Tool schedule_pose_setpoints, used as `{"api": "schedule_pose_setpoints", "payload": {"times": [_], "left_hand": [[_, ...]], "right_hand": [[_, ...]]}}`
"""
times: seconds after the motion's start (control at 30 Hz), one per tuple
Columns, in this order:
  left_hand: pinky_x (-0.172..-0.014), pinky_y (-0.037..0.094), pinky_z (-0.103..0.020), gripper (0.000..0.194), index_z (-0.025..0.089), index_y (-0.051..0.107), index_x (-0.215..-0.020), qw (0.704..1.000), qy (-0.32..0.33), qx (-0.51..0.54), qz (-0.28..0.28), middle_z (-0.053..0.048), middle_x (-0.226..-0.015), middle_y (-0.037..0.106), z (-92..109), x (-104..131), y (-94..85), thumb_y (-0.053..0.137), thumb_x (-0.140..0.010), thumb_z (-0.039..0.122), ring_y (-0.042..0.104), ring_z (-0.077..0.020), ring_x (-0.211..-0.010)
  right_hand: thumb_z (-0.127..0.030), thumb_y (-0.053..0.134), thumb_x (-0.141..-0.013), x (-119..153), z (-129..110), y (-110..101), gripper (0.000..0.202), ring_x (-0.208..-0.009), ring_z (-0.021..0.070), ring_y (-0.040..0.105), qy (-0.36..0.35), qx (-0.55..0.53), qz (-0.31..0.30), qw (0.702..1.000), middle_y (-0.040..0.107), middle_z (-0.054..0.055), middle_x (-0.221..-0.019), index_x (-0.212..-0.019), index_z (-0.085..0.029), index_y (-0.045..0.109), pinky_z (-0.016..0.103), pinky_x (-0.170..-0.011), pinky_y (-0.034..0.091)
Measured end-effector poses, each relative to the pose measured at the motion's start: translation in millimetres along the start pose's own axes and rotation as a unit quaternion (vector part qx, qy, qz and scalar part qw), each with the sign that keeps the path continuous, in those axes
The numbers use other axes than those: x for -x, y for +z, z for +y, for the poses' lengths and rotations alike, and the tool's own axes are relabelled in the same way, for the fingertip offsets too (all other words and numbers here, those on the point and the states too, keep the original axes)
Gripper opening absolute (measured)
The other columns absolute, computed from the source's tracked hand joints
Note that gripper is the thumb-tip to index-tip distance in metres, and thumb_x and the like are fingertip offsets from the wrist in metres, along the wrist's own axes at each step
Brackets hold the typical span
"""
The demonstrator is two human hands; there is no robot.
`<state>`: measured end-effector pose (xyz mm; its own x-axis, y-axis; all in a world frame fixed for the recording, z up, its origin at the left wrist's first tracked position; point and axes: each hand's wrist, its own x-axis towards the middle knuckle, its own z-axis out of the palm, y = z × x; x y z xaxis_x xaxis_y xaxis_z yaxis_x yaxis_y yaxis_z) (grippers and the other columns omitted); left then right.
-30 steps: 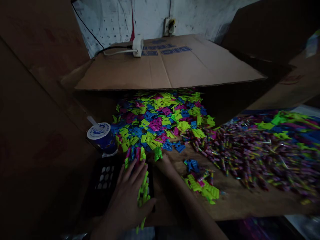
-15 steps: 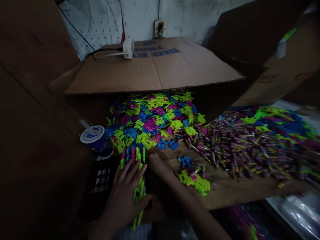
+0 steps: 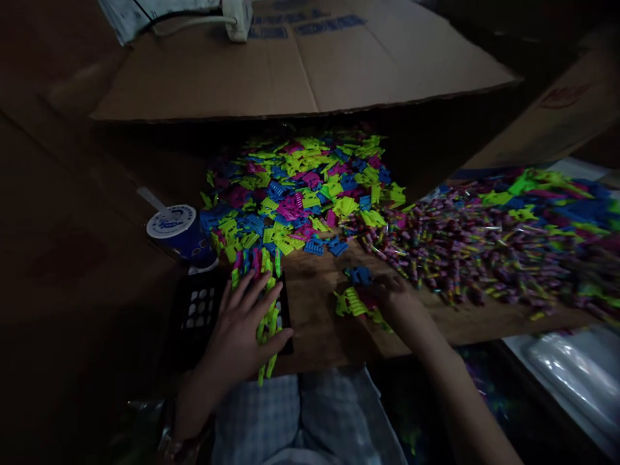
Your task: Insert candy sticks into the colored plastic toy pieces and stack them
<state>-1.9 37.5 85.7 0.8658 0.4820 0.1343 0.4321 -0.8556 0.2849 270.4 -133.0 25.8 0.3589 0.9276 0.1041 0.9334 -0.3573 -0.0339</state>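
My left hand (image 3: 245,316) lies spread over a row of yellow-green, pink and blue plastic pieces (image 3: 266,310), palm down with the fingers apart. Beneath them is a black tray (image 3: 181,342) with pale round spots, partly covered by the hand. My right hand (image 3: 394,300) reaches into a small heap of yellow-green plastic pieces (image 3: 353,302) on the wooden table. Its fingers are bent down and close together; their tips are dim, and what they grip cannot be made out. A blue plastic piece (image 3: 358,276) lies just behind that heap.
A large cardboard box (image 3: 310,77) opens toward me, spilling many coloured plastic pieces (image 3: 295,200). Wrapped sticks (image 3: 460,252) are piled on the right. A blue cup (image 3: 181,236) with a white lid stands left. A white power strip (image 3: 237,19) rests on the box.
My right hand has moved right, from beside the tray to the small heap. My left hand stays on the row of pieces. The view has tilted downward.
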Motion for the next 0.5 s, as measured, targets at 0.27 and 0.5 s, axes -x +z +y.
{"api": "schedule_pose_setpoints", "payload": {"times": [0.27, 0.5], "left_hand": [[-0.109, 0.019, -0.058, 0.058, 0.028, 0.044, -0.133, 1.000, -0.017, 0.017, -0.008, -0.004, -0.143, 0.041, 2.6, -0.5, -1.8, 0.054, -0.080, 0.050, 0.027, -0.0317, -0.135], [-0.109, 0.019, -0.058, 0.058, 0.028, 0.044, -0.133, 1.000, -0.006, 0.018, -0.003, -0.005, -0.144, 0.040, 2.2, -0.5, -2.3, 0.053, -0.080, 0.052, 0.026, -0.0314, -0.135]], "right_hand": [[-0.030, 0.061, -0.071, -38.6, -77.6, 18.7, 0.014, -0.066, 0.0190, 0.057, 0.130, -0.466, 0.089, 0.870, 0.061, 0.002, -0.070, -0.077, -0.019, 0.057, 0.029, -0.060, 0.045], [-0.032, 0.055, -0.075, -75.3, -131.8, 55.8, 0.017, -0.057, 0.0164, 0.061, 0.089, -0.583, 0.026, 0.807, 0.065, 0.001, -0.066, -0.080, -0.017, 0.059, 0.026, -0.053, 0.048]]}}
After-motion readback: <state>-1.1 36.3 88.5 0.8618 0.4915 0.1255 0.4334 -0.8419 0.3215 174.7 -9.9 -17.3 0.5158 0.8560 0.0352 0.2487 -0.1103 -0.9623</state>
